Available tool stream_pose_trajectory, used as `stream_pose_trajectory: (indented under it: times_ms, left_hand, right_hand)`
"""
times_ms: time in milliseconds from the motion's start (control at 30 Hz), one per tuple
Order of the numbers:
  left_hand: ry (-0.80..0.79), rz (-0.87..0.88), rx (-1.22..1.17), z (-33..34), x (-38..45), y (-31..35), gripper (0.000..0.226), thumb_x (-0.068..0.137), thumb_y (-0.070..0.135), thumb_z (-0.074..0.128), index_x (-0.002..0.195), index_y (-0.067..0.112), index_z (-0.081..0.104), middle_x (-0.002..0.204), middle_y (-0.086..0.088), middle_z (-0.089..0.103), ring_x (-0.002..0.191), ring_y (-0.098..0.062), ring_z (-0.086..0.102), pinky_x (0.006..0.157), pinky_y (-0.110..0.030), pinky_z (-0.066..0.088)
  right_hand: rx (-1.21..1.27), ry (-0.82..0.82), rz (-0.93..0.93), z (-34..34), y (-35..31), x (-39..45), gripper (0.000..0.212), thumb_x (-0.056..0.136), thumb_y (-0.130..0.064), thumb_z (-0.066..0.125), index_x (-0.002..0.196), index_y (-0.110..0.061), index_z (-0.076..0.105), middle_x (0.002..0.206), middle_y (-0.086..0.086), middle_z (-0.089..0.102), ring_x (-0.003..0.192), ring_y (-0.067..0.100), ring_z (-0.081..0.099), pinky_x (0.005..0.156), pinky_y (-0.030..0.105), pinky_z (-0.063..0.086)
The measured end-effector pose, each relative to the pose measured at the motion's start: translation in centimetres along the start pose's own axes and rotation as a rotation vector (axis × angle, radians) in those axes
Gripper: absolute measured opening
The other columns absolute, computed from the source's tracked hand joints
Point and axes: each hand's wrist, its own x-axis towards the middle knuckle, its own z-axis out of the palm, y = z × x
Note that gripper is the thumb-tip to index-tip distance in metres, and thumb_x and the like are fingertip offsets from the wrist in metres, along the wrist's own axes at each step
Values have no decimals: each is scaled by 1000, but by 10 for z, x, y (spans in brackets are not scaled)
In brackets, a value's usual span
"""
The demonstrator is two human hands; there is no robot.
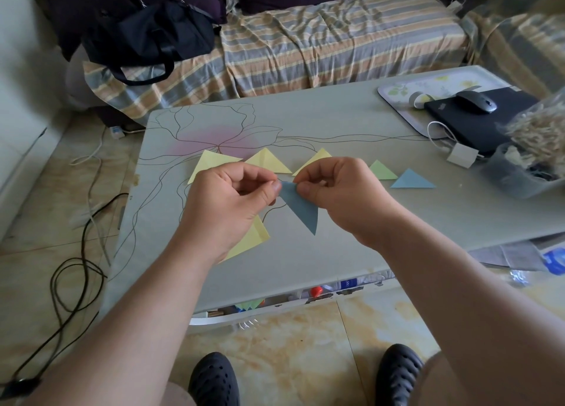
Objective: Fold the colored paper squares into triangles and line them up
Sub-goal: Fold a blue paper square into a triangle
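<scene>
Nearest, above the table: left hand and right hand both lifted, each pinching an upper part of a blue paper between thumb and curled fingers. Already folded to a triangle by the look of it, long point hanging down, clear of the table. Probably the crease being sharpened or the edges matched, so the folding step for this piece nearly done.

Just under the left hand, flat on the table: a yellow paper, partly hidden by the wrist; folded or still square, cannot tell.

Beyond the held blue paper, a row of finished triangles on the table: three yellow triangles on the left side, then a green triangle half hidden behind the right hand, then a blue triangle at the right end.

Farther right of that row: a white charger block, a black laptop with a mouse on top.

Next move, as a judgement: press the fold flat, then lay the piece down just beside the blue triangle at the right end, base in line with the others, without nudging the neighbours out of place. After that, the yellow paper near the left wrist.
</scene>
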Motion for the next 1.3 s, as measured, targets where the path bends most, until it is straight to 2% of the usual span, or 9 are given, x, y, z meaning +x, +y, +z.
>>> stream_pose_trajectory:
  times_ms: [267,400,533,633,767,900,1000,1100,1300]
  left_hand:
    - [23,-22,-5,4,2,-3,22,87,10,81,78,30,78,76,-2,77,71,-18,71,81,-36,58]
    - [39,-55,-77,4,3,-2,29,88,3,79,75,29,78,78,-3,77,74,-21,72,90,-44,61]
    - [17,-70,-42,3,3,-2,27,86,7,80,76,33,79,77,-3,77,75,-23,73,90,-44,60]
    - [-12,-75,-18,2,3,-2,29,87,5,80,76,31,78,77,-6,78,74,-21,73,85,-41,61]
    - [-82,-68,51,2,-1,-1,21,88,4,81,81,24,77,77,-2,78,71,-15,71,76,-31,58]
    - [-117,-78,114,3,-2,-1,15,88,8,81,86,23,77,77,0,78,72,-14,69,79,-33,58]
    - [-75,-119,-8,6,-2,-2,14,89,8,80,96,20,76,82,-5,79,74,-15,72,83,-31,61]
    - [-75,-214,-233,14,-2,-1,8,96,7,70,102,12,74,87,-8,79,79,-17,73,83,-31,62]
    - [-85,-231,-314,20,-3,-1,8,99,8,65,97,5,73,85,-7,78,77,-16,75,74,-26,60]
  right_hand:
    - [24,22,18,-1,-1,-1,18,88,-10,79,79,-25,77,82,-3,76,76,11,64,77,34,56]
    - [112,30,48,-2,-2,0,22,87,-5,78,78,-25,78,87,5,77,86,27,70,93,55,59]
    - [147,0,85,-5,-2,1,21,82,-4,80,72,-23,79,81,4,76,86,26,69,95,58,57]
    - [118,-32,91,-7,-3,2,10,75,-15,80,74,-25,80,83,3,76,88,28,66,88,47,60]
    - [-103,-62,28,-6,-6,-5,3,87,-28,81,90,-28,79,71,-20,70,62,0,55,55,16,44]
    - [-239,-67,-32,-3,-7,-8,9,88,-34,81,81,-28,79,71,-16,71,58,-3,56,49,13,41]
    - [-176,-44,-25,-2,-8,-8,16,89,-34,79,78,-24,77,65,-8,67,51,3,47,46,19,38]
    - [16,-25,-1,2,-9,-7,17,90,-29,79,78,-18,75,72,15,66,62,17,47,57,33,38]
    - [255,-44,61,5,-4,-1,14,79,-32,75,75,-19,77,80,9,72,77,24,62,77,44,50]
